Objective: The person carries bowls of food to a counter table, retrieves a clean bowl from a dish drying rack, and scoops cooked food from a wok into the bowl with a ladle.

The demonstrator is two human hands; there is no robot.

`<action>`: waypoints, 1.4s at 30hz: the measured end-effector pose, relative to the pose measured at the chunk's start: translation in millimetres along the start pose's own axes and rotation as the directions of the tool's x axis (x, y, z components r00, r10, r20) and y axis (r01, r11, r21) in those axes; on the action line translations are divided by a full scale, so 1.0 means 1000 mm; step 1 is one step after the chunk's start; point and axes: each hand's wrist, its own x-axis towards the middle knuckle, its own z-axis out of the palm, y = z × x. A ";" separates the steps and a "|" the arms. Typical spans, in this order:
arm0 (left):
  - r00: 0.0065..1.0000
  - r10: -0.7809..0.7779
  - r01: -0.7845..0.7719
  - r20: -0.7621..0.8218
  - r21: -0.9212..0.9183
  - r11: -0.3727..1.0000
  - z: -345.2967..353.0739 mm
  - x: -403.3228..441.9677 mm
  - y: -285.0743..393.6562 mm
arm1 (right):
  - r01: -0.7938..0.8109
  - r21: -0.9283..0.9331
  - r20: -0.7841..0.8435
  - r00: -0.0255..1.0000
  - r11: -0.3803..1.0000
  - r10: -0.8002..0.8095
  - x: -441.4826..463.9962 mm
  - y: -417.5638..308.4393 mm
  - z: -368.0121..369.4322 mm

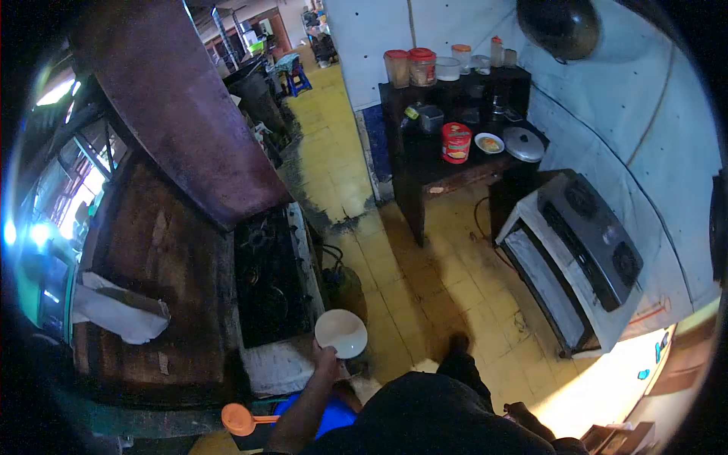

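Observation:
A white bowl (343, 331) is tilted toward the camera, its inside showing. My left hand (327, 362) is closed on the bowl's near rim, with the thumb lying over the edge. Just beyond it stands a black-topped gas stove (271, 280). Low at my right side is my right hand (522, 415), dark and partly hidden by my clothing; its fingers are too dim to make out. Beneath my left forearm are a blue tub (324, 415) and an orange dipper (238, 418).
A dark shelf table (413, 163) against the wall holds jars, a red tub (456, 142), a plate of food (489, 143) and a pot lid (523, 144). A silver-and-black appliance (590, 235) stands at right. Yellow floor tiles (379, 265) run between; a wooden counter (167, 250) is at left.

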 end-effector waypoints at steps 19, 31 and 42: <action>0.821 -0.255 0.104 -0.511 -0.306 0.946 0.205 0.268 0.091 | 0.991 -0.106 0.742 0.137 0.088 -0.656 0.169 -0.904 -0.151; 0.986 -0.103 0.079 -0.134 -0.174 0.982 0.401 0.699 0.408 | 0.466 -0.636 0.326 0.885 0.616 -0.333 0.175 -1.142 -0.040; 0.954 0.120 -0.051 0.274 -0.248 0.968 0.680 1.004 0.720 | 0.211 -0.437 0.109 0.977 0.874 -0.182 0.191 -1.401 0.042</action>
